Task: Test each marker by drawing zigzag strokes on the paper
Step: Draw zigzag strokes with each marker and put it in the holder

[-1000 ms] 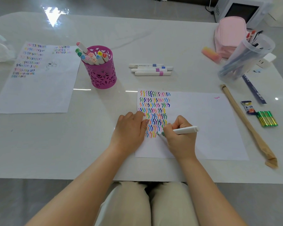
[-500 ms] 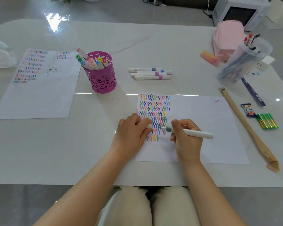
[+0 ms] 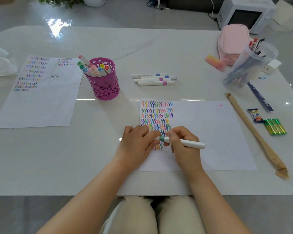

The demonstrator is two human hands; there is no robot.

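Note:
A white marker (image 3: pixel 184 142) with a teal band lies level just above the white paper (image 3: pixel 210 132). My right hand (image 3: pixel 184 149) grips its barrel. The fingers of my left hand (image 3: pixel 135 146) pinch the capped left end of that marker, next to the teal band. Rows of coloured zigzag strokes (image 3: pixel 157 115) fill the paper's left part, and both hands hide the lowest rows. The marker's tip is hidden.
A magenta cup of markers (image 3: pixel 105 85) stands at the back left, beside another marked sheet (image 3: pixel 37 98). Several capped markers (image 3: pixel 154 79) lie behind the paper. At the right are a wooden stick (image 3: pixel 254 130), batteries (image 3: pixel 275 126), a clear pen cup (image 3: pixel 249 66) and a pink pouch (image 3: pixel 233 43).
My right hand lifted the marker's tip off the paper and turned the marker level. My left hand left the paper and now pinches the marker's tip end.

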